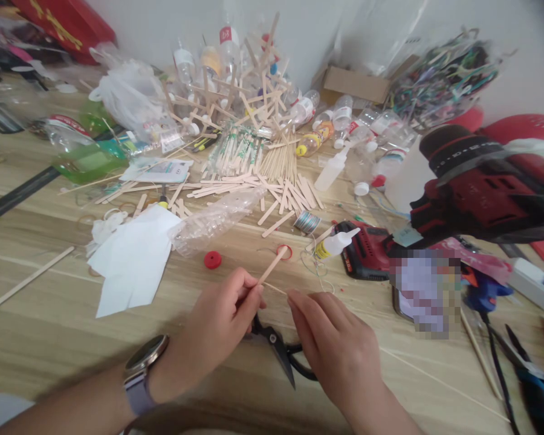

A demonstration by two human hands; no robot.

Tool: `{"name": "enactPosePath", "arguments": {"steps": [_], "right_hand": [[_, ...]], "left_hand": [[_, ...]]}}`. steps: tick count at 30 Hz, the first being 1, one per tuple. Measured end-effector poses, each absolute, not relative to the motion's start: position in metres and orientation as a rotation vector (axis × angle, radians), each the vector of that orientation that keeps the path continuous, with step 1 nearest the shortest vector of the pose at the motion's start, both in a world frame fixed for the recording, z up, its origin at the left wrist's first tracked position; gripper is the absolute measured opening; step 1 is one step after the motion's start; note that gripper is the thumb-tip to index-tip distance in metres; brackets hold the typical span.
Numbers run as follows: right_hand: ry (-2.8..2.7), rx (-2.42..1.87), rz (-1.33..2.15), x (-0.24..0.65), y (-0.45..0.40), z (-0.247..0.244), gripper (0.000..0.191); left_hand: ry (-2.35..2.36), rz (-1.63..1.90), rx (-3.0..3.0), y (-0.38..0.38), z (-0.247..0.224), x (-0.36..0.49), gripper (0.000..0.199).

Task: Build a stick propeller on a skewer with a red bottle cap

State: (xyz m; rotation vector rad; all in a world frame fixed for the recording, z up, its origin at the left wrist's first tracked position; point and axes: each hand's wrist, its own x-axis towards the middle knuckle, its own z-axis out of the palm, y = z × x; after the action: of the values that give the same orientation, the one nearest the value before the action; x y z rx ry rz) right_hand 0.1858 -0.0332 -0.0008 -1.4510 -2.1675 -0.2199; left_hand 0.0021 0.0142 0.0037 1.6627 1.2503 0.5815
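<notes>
One flat craft stick [272, 267], pale and smooth, stands slanted in the view I have from the head camera, its base pinched between thumb and fingers of the left hand [213, 326]. I see its upper end over a thin red ring [290, 253]. A slender wooden rod [275, 290] spans the gap between the hands, and the right hand [338, 335] has its fingertips closed on it. Beneath, I make out dark metal scissors [278, 347], partly hidden, on the wood-grained bench [49, 338]. Left of them lie a round red plastic disc [213, 260] and creased white paper [138, 260]; farther back, a crinkled clear plastic sleeve [217, 220] and loosely strewn flat sticks [222, 185]. To the right sit a squeezy glue bottle [335, 244] and a bulky red-and-black drill [480, 187]
</notes>
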Motion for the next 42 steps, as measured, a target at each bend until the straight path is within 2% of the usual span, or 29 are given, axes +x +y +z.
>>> {"name": "enactPosePath", "arguments": {"steps": [6, 12, 20, 27, 38, 42], "right_hand": [[-2.158, -1.456, -0.227, 0.185, -0.032, -0.002, 0.025], [-2.158, -1.457, -0.264, 0.182, -0.032, -0.002, 0.024], [-2.144, -1.477, -0.308, 0.173, -0.035, -0.003, 0.031], [-2.117, -1.509, -0.21, 0.17, -0.036, -0.001, 0.039], [-2.074, -1.585, 0.307, 0.174, -0.039, 0.006, 0.034], [-1.996, -1.554, 0.245, 0.174, -0.036, 0.01, 0.032]], "left_hand": [[1.268, 0.549, 1.738, 0.012, 0.003, 0.002, 0.025], [1.337, 0.534, 1.985, 0.01, 0.002, 0.001, 0.018], [1.251, 0.733, 2.474, 0.004, -0.006, 0.002, 0.021], [1.154, 0.824, 2.65, 0.0, -0.01, 0.002, 0.021], [1.081, 0.901, 2.661, -0.003, -0.008, 0.002, 0.019], [1.125, 0.795, 2.306, 0.0, -0.001, 0.003, 0.016]]}}
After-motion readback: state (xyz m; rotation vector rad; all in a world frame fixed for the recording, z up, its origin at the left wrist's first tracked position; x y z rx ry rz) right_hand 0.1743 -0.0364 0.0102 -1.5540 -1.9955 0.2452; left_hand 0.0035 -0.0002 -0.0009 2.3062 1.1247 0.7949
